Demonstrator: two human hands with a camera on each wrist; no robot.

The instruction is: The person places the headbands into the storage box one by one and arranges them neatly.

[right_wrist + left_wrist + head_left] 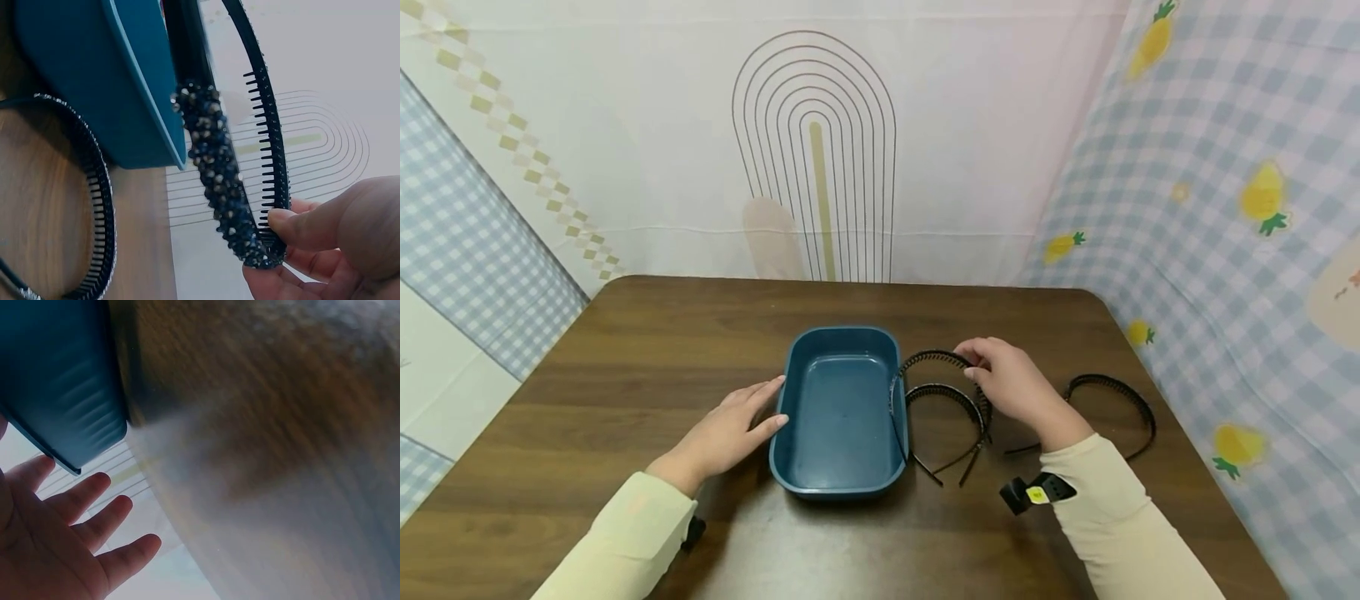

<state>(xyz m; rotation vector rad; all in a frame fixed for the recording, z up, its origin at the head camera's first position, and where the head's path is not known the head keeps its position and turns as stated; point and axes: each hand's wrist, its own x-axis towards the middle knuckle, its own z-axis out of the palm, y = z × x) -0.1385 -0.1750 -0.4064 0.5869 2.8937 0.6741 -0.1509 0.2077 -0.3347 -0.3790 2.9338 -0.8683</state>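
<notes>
My right hand [1011, 387] pinches a beaded headband [219, 181] just right of the blue tub [842, 408] on the desk [625, 350]; only the wrist view shows its dark beads and comb teeth. My left hand [726, 433] lies flat, its grip released, against the tub's smooth plastic wall.

Blurred table [281, 425] in left wrist view

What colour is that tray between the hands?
The tray is dark teal blue, plain with no pattern. It shows best in the head view.
</notes>
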